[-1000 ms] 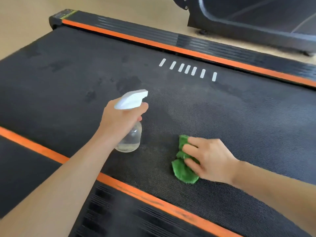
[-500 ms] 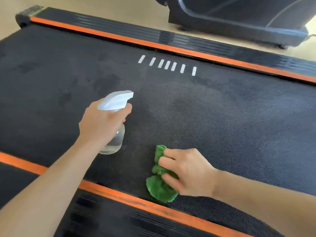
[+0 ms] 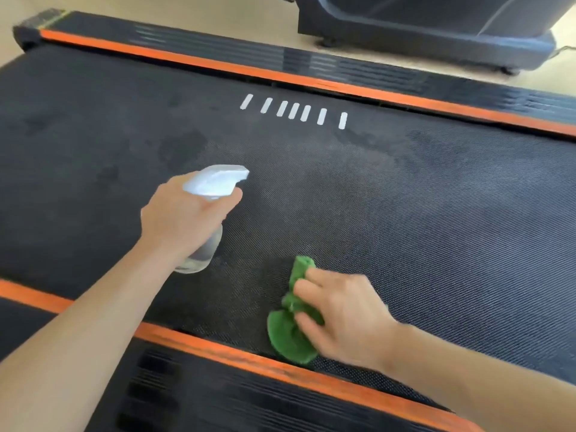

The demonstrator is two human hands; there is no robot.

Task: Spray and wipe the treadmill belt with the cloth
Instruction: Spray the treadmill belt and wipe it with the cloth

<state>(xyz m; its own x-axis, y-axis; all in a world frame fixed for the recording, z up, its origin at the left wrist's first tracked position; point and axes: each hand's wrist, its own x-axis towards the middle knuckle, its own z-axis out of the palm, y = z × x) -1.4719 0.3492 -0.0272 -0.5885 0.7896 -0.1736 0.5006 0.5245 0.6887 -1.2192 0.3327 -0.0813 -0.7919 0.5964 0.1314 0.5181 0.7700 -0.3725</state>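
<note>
The black woven treadmill belt (image 3: 405, 219) fills the middle of the head view, with darker damp patches at its left and centre. My left hand (image 3: 184, 219) grips a clear spray bottle (image 3: 202, 254) with a white trigger head, nozzle pointing right, a finger curled over the trigger. My right hand (image 3: 339, 316) presses a bunched green cloth (image 3: 286, 338) onto the belt close to the near orange side strip; the fingers curl over the cloth's top.
Orange-striped black side rails run along the near edge (image 3: 249, 363) and the far edge (image 3: 311, 79) of the belt. White dash marks (image 3: 293, 110) are printed near the far rail. Another dark machine's base (image 3: 436, 35) stands on the beige floor beyond.
The cloth and my right hand have slid toward me, nearer the orange strip. My left hand keeps the bottle in about the same spot on the belt as the view shifts.
</note>
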